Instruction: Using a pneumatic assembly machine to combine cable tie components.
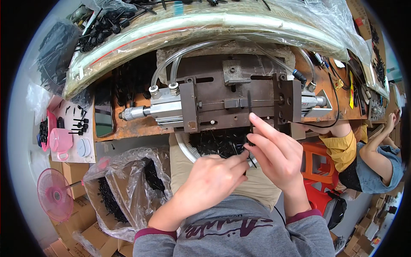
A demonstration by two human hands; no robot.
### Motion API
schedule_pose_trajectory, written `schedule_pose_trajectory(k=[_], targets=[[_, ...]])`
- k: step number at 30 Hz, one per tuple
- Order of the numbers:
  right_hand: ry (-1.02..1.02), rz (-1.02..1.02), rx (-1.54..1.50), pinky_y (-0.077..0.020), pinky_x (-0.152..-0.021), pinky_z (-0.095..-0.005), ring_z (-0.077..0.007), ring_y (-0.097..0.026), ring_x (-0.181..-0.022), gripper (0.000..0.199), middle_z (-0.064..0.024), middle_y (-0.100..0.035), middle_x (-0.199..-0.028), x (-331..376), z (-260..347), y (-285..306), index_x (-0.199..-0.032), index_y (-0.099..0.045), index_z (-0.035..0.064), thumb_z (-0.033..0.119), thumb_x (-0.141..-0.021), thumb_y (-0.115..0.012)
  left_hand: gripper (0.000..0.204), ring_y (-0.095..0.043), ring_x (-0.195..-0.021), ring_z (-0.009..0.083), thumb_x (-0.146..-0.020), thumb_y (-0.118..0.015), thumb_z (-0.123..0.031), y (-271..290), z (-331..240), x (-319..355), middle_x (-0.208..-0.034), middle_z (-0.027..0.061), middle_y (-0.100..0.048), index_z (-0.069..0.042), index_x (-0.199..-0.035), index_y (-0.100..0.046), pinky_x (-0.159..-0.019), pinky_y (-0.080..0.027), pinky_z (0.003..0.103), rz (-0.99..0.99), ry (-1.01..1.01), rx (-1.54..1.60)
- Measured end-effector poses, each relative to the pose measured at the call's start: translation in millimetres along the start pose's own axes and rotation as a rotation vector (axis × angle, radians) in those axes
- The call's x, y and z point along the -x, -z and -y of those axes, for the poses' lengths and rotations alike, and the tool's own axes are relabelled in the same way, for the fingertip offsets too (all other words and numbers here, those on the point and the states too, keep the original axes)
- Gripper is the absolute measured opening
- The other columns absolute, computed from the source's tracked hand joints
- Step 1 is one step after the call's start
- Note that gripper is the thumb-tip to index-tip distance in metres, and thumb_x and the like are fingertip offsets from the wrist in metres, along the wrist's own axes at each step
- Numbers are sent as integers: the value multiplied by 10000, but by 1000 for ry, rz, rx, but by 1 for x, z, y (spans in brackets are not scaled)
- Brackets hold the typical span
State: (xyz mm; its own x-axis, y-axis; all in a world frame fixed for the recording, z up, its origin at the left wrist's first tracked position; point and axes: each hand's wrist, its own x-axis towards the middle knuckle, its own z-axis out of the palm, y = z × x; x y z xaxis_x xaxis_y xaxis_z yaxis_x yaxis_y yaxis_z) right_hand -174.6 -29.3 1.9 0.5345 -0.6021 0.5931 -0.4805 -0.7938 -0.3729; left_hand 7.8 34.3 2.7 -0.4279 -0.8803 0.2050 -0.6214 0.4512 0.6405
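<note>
Upright between the thumb and fingers of my right hand [276, 156] is a thin black rod-shaped part [249, 100]. My left hand [212, 175] has its fingers curled together and meets the right fingertips near the part's lower end; what those fingers pinch is hidden. Both hands are above a white basin [183, 147] on my lap, which holds many loose black parts [212, 141]. Just beyond them is a dark metal fixture [214, 90] with a small steel block [235, 103] at its middle. The rod's upper end overlaps this block in view.
Air cylinders [165, 112] with clear hoses flank the fixture on a wooden bench [139, 131]. A plastic-lined box [128, 188] of black parts and a pink fan [55, 195] stand left. At right are a red-orange stool [317, 165] and another person [381, 160].
</note>
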Motion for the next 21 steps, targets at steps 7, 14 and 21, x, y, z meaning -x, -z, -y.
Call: schedule_pose_trajectory(k=[7, 14, 21], targets=[[-54, 140, 208, -475, -545, -261, -152, -600, -572, 231, -96, -677, -1223, -4, 1, -22, -895, -663, 47, 74, -696, -776, 276, -671, -722, 269, -771, -754, -267, -24, 9, 2, -869, 69, -681, -49, -919, -672, -620, -526, 381, 124, 41, 98], [-81, 191, 239, -470, -531, -265, -160, -573, -537, 229, -85, -671, -1238, -15, 5, -17, -888, -655, 59, 83, -697, -779, 294, -669, -726, 272, -796, -738, -304, -33, 16, 9, -833, 71, -667, -41, -905, -663, -623, -527, 387, 110, 2, 117], [-24, 237, 146, -483, -518, -299, -191, -593, -528, 202, -119, -694, -1128, -33, 6, -3, -890, -624, 55, 114, -723, -722, 264, -685, -784, 262, -836, -708, -288, -39, 19, 19, -919, 68, -698, -41, -924, -675, -662, -548, 369, 109, -18, 110]])
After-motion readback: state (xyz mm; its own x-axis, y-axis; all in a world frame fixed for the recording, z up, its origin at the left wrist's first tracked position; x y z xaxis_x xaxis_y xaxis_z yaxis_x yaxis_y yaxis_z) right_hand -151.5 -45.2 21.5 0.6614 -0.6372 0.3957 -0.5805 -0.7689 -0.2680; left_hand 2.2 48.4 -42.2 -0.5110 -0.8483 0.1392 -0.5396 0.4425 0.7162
